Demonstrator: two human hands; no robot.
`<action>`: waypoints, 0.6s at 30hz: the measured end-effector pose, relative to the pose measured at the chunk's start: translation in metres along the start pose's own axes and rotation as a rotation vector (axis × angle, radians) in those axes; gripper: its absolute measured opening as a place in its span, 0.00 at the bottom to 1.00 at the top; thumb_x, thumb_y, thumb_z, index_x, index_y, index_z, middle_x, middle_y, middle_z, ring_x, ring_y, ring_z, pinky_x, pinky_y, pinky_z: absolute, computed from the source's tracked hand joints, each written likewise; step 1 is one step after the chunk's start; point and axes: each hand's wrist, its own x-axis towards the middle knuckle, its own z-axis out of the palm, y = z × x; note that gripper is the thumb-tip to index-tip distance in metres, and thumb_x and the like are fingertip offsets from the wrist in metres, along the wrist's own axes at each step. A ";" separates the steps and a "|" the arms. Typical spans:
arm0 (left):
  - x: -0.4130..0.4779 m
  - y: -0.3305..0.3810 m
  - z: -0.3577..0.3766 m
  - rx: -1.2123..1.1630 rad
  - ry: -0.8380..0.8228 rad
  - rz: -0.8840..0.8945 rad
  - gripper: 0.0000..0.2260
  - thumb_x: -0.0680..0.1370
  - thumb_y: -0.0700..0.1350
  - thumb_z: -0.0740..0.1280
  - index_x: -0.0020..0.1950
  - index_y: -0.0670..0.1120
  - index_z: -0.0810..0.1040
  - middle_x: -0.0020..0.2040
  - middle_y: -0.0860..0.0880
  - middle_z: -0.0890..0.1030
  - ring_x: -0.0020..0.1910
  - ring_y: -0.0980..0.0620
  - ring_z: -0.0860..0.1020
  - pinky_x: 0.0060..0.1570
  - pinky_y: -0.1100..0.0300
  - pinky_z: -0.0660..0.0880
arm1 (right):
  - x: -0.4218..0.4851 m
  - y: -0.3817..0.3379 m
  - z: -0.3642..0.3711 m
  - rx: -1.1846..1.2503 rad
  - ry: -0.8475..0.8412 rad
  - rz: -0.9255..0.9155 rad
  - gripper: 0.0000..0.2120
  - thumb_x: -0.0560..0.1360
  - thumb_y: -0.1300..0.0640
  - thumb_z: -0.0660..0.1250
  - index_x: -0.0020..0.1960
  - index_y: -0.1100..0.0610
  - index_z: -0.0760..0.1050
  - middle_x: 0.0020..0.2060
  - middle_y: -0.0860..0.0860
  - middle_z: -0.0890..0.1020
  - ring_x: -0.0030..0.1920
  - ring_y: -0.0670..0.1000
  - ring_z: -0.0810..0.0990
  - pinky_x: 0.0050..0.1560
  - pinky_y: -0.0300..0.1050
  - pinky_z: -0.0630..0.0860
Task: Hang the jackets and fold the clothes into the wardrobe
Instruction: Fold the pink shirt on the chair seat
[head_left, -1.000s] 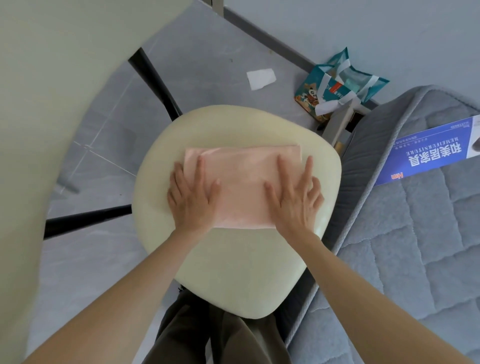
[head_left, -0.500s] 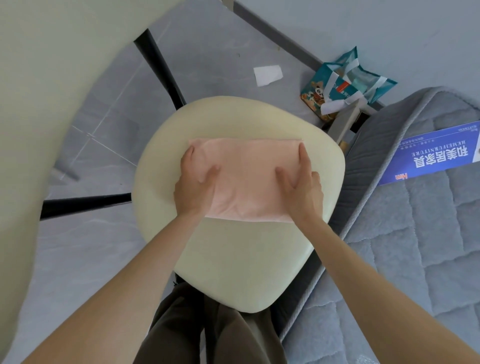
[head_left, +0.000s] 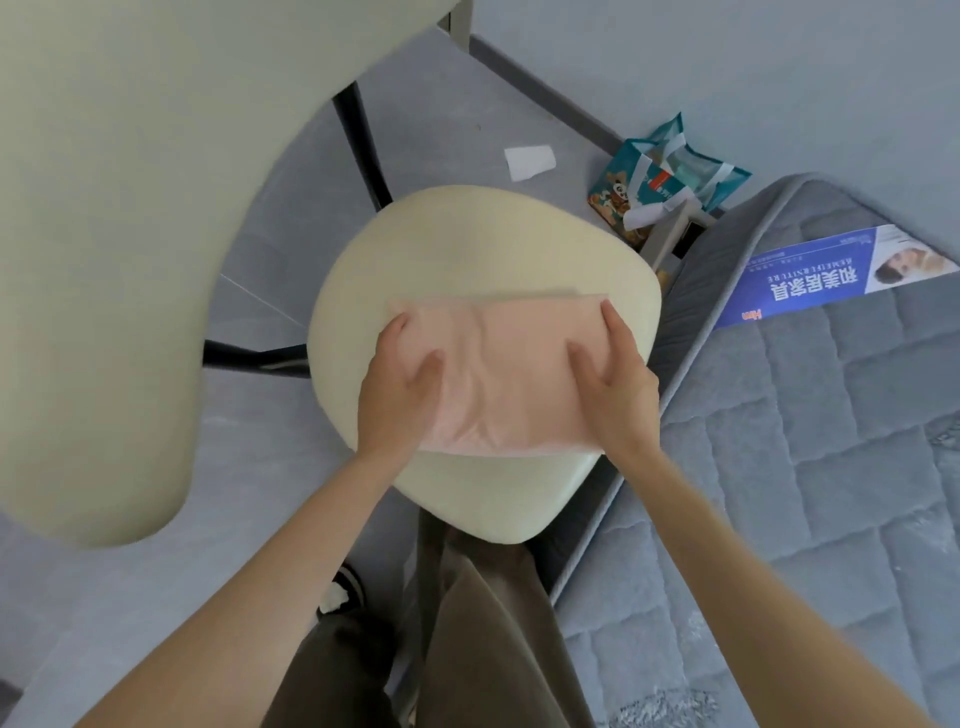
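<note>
A folded pink garment (head_left: 504, 364) is held just above the cream chair seat (head_left: 467, 249), sagging a little in the middle. My left hand (head_left: 397, 387) grips its left end, thumb on top and fingers under the fold. At the right end, my right hand (head_left: 615, 384) holds it the same way, thumb lying across the cloth.
The cream chair back (head_left: 114, 234) fills the left side, with black chair legs (head_left: 363, 145) over the grey floor. A grey quilted mattress (head_left: 810, 467) with a blue label (head_left: 810, 283) lies right. A teal snack bag (head_left: 660, 182) and white paper scrap (head_left: 530, 162) lie by the wall.
Both hands went from pressing flat on the pink garment to gripping its two ends, and the garment has come up off the seat toward me.
</note>
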 end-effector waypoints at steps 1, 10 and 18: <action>-0.013 0.000 -0.007 -0.014 -0.018 0.013 0.24 0.79 0.48 0.62 0.74 0.55 0.60 0.72 0.57 0.67 0.66 0.55 0.69 0.59 0.64 0.64 | -0.014 -0.003 -0.005 0.007 0.012 -0.010 0.28 0.78 0.43 0.61 0.76 0.40 0.56 0.63 0.48 0.77 0.62 0.50 0.74 0.55 0.40 0.66; -0.127 -0.032 -0.089 -0.066 -0.124 0.184 0.23 0.80 0.45 0.62 0.74 0.51 0.61 0.65 0.61 0.65 0.62 0.63 0.64 0.54 0.73 0.59 | -0.167 -0.016 -0.022 0.084 0.134 -0.100 0.28 0.78 0.46 0.63 0.76 0.44 0.59 0.70 0.42 0.70 0.68 0.46 0.69 0.62 0.34 0.62; -0.222 -0.086 -0.192 -0.010 -0.137 0.199 0.23 0.79 0.45 0.64 0.73 0.49 0.63 0.68 0.55 0.69 0.63 0.58 0.68 0.53 0.70 0.62 | -0.303 -0.053 -0.008 0.080 0.066 -0.187 0.28 0.78 0.47 0.64 0.76 0.47 0.60 0.71 0.43 0.69 0.70 0.45 0.67 0.63 0.31 0.59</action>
